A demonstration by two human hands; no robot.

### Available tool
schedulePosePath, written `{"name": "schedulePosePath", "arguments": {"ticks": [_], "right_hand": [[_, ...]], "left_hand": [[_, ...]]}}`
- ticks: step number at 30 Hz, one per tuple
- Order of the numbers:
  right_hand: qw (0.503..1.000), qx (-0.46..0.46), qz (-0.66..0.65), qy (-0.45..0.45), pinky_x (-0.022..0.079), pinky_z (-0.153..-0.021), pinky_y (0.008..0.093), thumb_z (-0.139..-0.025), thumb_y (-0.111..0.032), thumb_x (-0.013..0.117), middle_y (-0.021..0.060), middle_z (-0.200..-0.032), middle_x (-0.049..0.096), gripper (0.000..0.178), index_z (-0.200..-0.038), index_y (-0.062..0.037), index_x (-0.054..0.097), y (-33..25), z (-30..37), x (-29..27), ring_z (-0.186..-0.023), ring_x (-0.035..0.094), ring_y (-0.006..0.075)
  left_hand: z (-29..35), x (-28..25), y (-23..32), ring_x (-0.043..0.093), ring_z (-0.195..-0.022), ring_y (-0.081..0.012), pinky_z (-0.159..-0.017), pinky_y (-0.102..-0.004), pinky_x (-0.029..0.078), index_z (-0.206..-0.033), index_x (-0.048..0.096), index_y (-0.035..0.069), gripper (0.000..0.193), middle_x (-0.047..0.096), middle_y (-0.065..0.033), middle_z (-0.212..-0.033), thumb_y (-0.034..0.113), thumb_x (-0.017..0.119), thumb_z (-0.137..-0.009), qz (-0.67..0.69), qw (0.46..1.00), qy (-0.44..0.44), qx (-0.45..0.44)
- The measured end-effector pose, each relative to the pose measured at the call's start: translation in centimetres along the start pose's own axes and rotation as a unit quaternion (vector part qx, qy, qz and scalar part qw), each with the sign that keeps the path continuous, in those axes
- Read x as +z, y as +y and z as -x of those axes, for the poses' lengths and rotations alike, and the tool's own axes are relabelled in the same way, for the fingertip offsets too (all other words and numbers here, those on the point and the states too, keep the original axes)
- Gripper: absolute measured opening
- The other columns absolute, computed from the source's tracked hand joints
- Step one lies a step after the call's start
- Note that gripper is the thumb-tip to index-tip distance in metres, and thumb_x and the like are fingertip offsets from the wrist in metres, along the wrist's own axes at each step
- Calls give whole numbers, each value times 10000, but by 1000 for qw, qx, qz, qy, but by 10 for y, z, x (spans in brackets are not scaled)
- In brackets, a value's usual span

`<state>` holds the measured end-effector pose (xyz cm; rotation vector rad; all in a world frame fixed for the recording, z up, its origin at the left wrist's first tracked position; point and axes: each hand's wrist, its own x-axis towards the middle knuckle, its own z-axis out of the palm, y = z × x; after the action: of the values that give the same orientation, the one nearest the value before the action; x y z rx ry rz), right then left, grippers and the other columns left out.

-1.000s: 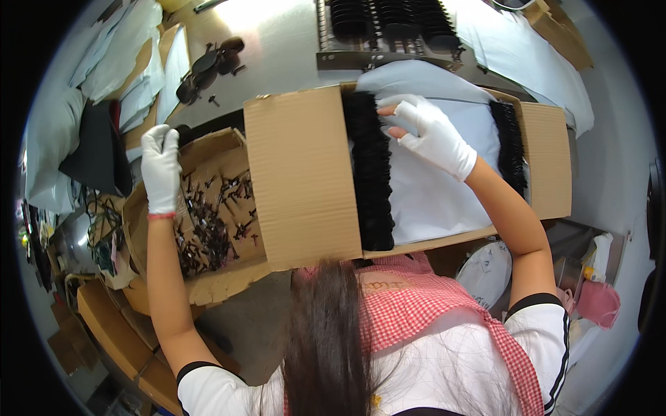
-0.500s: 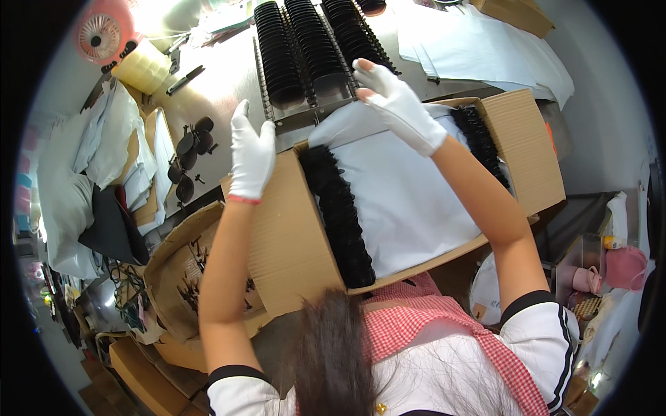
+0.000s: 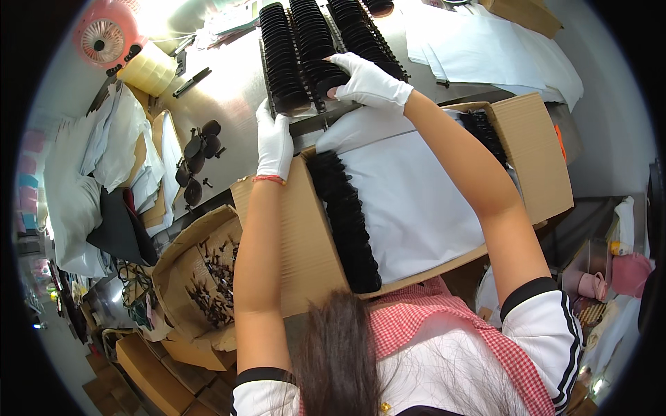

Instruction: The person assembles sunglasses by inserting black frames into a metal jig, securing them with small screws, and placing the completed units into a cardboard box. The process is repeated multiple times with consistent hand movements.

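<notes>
Dark round lenses [image 3: 283, 66] stand packed in long rows in a metal rack on the bench. My right hand [image 3: 372, 83], in a white glove with bare fingertips, reaches over the near end of the middle row. Its thumb and fingers close around some of the dark lenses there. My left hand [image 3: 275, 144], also gloved, rests by the rack's near left corner, below the left row, its fingers stretched out and the thumb apart. Under my right forearm stands an open cardboard box [image 3: 288, 229] with white sheeting [image 3: 416, 208] inside and black ruffled rows along two sides.
Loose dark lenses [image 3: 196, 163] and a black pen [image 3: 192, 82] lie left on the bench [image 3: 229, 76], near a tape roll [image 3: 149, 69] and a pink fan [image 3: 104, 38]. A carton of small dark parts [image 3: 211, 284] stands lower left. White sheets [image 3: 479, 48] lie far right.
My right hand has moved left and down onto the near end of the middle lens row, its fingers closing there. My left hand has shifted right, to the rack's near corner.
</notes>
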<state>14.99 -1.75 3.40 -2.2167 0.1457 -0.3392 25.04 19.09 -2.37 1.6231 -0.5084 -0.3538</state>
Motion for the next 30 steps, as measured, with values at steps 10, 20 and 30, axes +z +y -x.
{"name": "schedulePosePath", "arguments": {"ticks": [10, 20, 30], "right_hand": [[970, -91, 122, 190, 571, -743, 379, -785, -121, 753, 193, -1123, 694, 629, -1382, -111, 556, -1, 15, 43, -812, 696, 335], [892, -188, 280, 300, 580, -802, 292, -900, -76, 551, 167, -1231, 676, 364, -1252, -1, 608, 4, 25, 85, -1029, 705, 187], [898, -236, 214, 304, 586, -783, 325, -860, -28, 614, 110, -1130, 715, 285, -1138, -67, 666, -31, 21, 10, -976, 706, 238]], "left_hand": [[-4, -4, -8, 484, -1268, -225, -1103, -335, 363, -1424, 389, -49, 482, 488, -156, -1389, 62, 439, -958, -13, 999, -4, 39], [-21, -7, -33, 529, -1205, -220, -1066, -337, 403, -1386, 406, -55, 436, 526, -156, -1350, 138, 497, -1006, 30, 998, -43, 35], [58, 38, 52, 474, -1252, -267, -1057, -394, 413, -1415, 344, -23, 506, 453, -171, -1373, 184, 549, -1001, 86, 978, 182, 51]]}}
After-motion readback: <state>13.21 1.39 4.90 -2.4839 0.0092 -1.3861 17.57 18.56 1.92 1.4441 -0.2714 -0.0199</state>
